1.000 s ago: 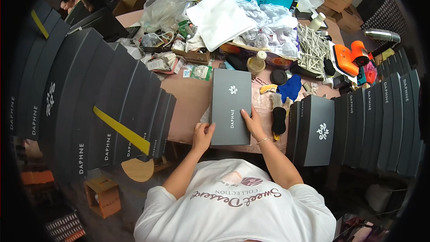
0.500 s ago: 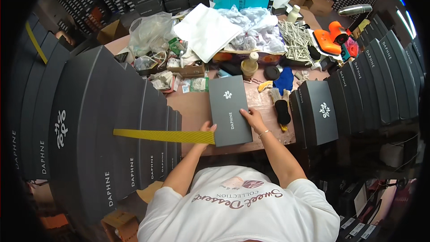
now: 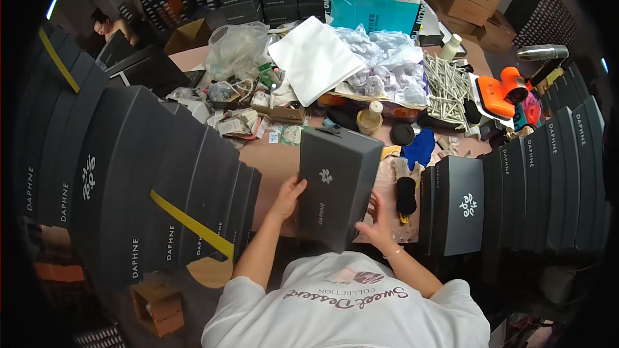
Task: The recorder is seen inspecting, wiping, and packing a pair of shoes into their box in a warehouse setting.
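Note:
A dark grey shoe box [image 3: 335, 180] with a white flower emblem is tilted up over the near edge of the table, its front face and narrow right side showing. My left hand [image 3: 288, 198] grips its left edge, thumb on the front and the other fingers hidden behind. Against the lower right side is my right hand [image 3: 379, 224], fingers bent and thumb at the box. To the left, a flat yellow strap [image 3: 193, 225] slants down across a stack of similar grey boxes [image 3: 161, 174]; its lower end is near my left forearm.
More grey boxes [image 3: 461, 206] stand in rows at the right. Across the table lie white paper sheets [image 3: 316, 61], crumpled tissue, white sticks [image 3: 446, 93], a pump bottle [image 3: 369, 118], a blue cloth [image 3: 419, 148], a black-and-beige brush [image 3: 405, 193] and an orange device [image 3: 500, 93]. Another person is at far left.
The shoe box has gone from lying flat to tilted up. My right hand has shifted from its front to its side. The yellow strap has swung down, away from the box.

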A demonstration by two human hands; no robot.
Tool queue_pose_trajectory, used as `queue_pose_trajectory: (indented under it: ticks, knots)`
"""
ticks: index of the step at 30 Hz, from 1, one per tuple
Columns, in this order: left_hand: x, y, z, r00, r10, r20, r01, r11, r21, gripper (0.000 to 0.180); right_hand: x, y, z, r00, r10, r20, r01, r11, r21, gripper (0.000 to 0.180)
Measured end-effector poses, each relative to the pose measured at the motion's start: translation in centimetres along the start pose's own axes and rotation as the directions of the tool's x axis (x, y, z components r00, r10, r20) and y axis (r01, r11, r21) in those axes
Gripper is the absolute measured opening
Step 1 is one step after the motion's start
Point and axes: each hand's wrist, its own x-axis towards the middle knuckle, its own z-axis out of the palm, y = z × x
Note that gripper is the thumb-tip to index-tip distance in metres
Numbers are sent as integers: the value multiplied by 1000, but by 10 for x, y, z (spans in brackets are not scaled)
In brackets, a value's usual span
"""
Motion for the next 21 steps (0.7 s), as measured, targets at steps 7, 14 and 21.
queue_pose_trajectory:
  ticks: [7,14,21]
  knots:
    - [-8,68,73,956,185,227,-244,931,270,70,-3,-81,-9,903,-261,341,367,882,-297,104]
    - [-2,63,47,900,-187,393,168,982,83,66,29,-144,19,878,-334,343,474,704,-529,63]
    - [27,69,40,852,-219,476,156,973,169,70,81,-155,56,832,-290,473,555,463,-692,53]
